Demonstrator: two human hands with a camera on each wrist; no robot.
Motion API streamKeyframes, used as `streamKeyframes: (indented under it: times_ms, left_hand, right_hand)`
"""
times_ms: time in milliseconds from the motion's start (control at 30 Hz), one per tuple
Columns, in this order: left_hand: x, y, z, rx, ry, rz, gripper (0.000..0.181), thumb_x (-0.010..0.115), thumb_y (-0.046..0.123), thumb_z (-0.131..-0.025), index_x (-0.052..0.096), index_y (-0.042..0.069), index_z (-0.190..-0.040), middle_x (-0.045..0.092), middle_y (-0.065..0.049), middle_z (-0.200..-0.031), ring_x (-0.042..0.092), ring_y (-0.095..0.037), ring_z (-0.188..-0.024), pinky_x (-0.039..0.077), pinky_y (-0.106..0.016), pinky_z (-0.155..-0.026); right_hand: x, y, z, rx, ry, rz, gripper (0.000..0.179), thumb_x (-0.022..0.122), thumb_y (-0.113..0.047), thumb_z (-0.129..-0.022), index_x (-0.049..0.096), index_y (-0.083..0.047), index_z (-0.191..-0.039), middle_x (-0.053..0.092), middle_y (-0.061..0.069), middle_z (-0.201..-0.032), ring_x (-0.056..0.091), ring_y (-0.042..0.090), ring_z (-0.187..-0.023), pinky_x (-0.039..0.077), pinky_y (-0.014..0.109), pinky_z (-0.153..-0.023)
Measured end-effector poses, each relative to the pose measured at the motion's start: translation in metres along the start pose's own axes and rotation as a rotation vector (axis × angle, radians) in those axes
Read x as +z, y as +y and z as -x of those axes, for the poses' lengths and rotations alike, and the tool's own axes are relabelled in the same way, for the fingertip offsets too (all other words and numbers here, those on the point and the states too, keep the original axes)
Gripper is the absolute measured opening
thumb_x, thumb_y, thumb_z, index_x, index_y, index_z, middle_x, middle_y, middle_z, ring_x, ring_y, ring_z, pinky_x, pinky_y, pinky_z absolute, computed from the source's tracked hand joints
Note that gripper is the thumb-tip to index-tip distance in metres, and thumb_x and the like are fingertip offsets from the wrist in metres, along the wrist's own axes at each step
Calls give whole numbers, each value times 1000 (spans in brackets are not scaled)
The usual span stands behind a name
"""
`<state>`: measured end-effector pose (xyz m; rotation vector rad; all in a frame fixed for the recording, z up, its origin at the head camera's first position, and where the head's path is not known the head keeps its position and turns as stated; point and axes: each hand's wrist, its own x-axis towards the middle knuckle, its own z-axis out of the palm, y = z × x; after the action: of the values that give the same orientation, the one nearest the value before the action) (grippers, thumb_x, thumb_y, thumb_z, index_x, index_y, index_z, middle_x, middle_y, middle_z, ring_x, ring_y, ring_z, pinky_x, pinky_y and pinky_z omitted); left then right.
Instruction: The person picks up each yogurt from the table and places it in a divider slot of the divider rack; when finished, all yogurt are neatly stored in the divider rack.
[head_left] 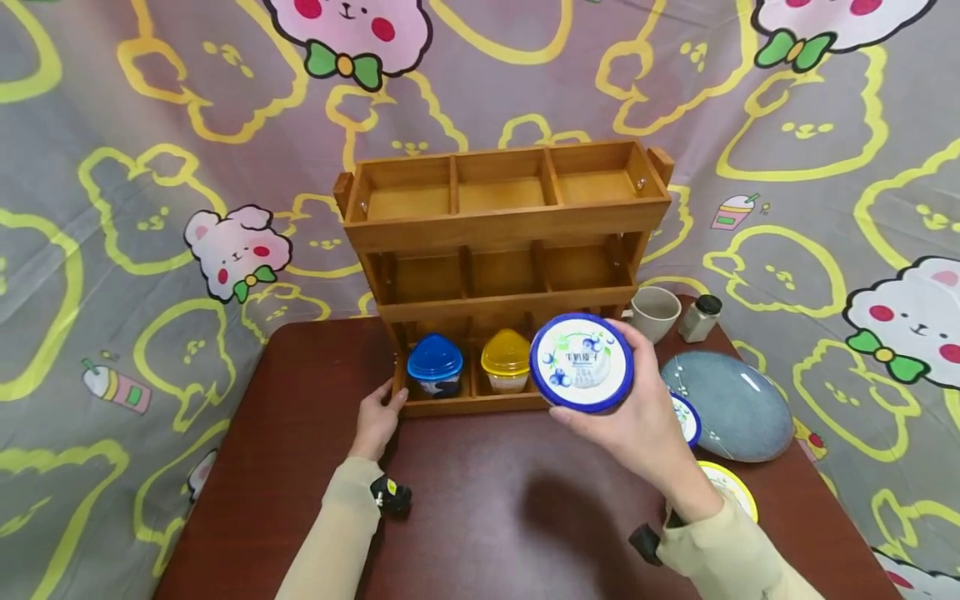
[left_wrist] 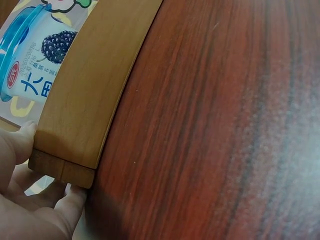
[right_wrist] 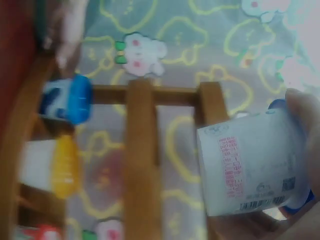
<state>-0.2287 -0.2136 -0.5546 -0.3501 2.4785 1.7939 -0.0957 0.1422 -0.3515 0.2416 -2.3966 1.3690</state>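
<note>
My right hand [head_left: 637,417] holds a tub of pudding [head_left: 581,362] by its rim, its blue-edged lid with blueberries facing the head camera. In the right wrist view the tub's white printed side [right_wrist: 250,162] shows. The left hand [head_left: 377,423] grips the lower left corner of a three-tier wooden rack [head_left: 510,221], with thumb and fingers on either side of the wood in the left wrist view. On the rack's bottom tier stand a blue-lidded cup [head_left: 435,367] and a yellow-lidded cup [head_left: 506,360]. The held tub hides the bottom tier's right part in the head view.
At the right are a grey mug [head_left: 654,312], a jar with a black cap [head_left: 701,318] and a blue-grey plate [head_left: 731,404]. Another blue-rimmed tub [head_left: 686,419] and a yellow-rimmed lid [head_left: 731,487] sit behind the right arm. A patterned cloth [head_left: 840,250] hangs around the table.
</note>
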Motion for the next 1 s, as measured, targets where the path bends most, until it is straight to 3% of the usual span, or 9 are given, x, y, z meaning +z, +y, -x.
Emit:
streamKeyframes:
  times_ms: [167,300,533,800,1000]
  left_hand:
    - [0,-2,-2,12,-1,6,57,58,26,-102,41,0,-149,45,-21,-147,43,-36,-134,34,-52,-110]
    - [0,-4,-3,1,8,3,57,58,28,-102,42,1,-149,46,-20,-148,43,-35,-134,34,-52,-110]
    - [0,-6,-3,28,10,34,57,60,26,-101,42,-1,-148,47,-22,-146,47,-37,-130,36,-53,-108]
    - [0,-7,-3,48,25,32,55,60,23,-101,43,-3,-147,46,-23,-146,45,-37,-132,35,-53,-109]
    - [1,-5,0,51,34,34,55,61,21,-101,43,-4,-146,45,-25,-146,41,-39,-135,34,-53,-109]
  right_hand:
    - [-13,-33,-35,-71,40,-33,110,96,-20,-64,27,-17,-150,46,3,-141,49,21,-121,43,38,-99]
    - [-21,-61,-67,-114,48,-66,108,95,-17,-65,28,-17,-150,45,2,-141,47,20,-122,43,46,-100]
    - [-17,-102,-133,-119,6,-90,102,91,-27,-70,28,-16,-149,45,2,-142,46,16,-124,38,35,-105]
    - [18,-141,-204,-78,-88,-167,102,86,-37,-76,21,-20,-153,43,3,-144,46,12,-127,39,26,-105]
    - [57,-146,-240,-37,-146,-188,104,87,-43,-74,23,-21,-153,46,0,-142,48,13,-125,42,26,-103]
